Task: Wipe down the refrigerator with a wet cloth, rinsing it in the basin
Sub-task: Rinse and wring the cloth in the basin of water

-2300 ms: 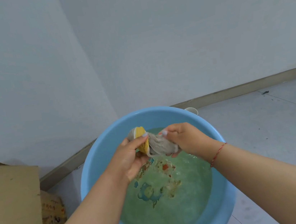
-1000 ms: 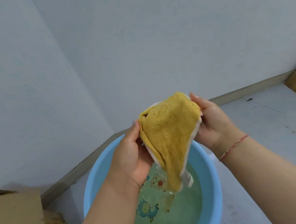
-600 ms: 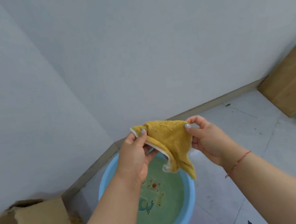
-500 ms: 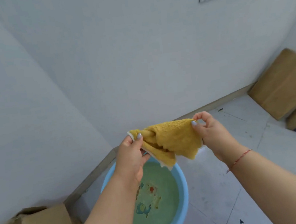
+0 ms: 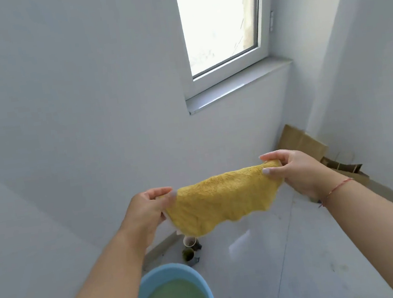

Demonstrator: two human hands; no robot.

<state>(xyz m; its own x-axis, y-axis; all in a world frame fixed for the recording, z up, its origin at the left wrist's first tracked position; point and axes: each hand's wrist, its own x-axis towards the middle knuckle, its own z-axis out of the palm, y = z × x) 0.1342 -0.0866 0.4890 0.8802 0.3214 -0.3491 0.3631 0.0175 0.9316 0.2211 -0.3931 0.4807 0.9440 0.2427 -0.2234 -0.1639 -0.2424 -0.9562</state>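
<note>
The yellow cloth [image 5: 225,203] is held spread out in the middle of the frame, well above the floor. Its long axis runs from lower left to upper right, from one hand to the other. The left hand [image 5: 148,211] pinches the cloth's left end between thumb and fingers, just left of centre. The right hand [image 5: 296,173] pinches the opposite end, a little higher and toward the right of the frame. Both hands are thus closed on the cloth, and neither is nearer to it than the other. The cloth's lower edge hangs free and wavy between them.

The blue basin [image 5: 204,295] is seen at the bottom centre of the frame, below and slightly left of the cloth. Greenish water is held in it. The cloth is well apart from the basin, so rinsing is judged to be finished for now.

No refrigerator can be made out for certain in this view. Only white walls, a window [image 5: 218,21] in the upper right and cardboard [image 5: 302,146] at the right are shown. The next move is judged to be carrying the opened cloth to the surface to be wiped, and that direction cannot be told.
</note>
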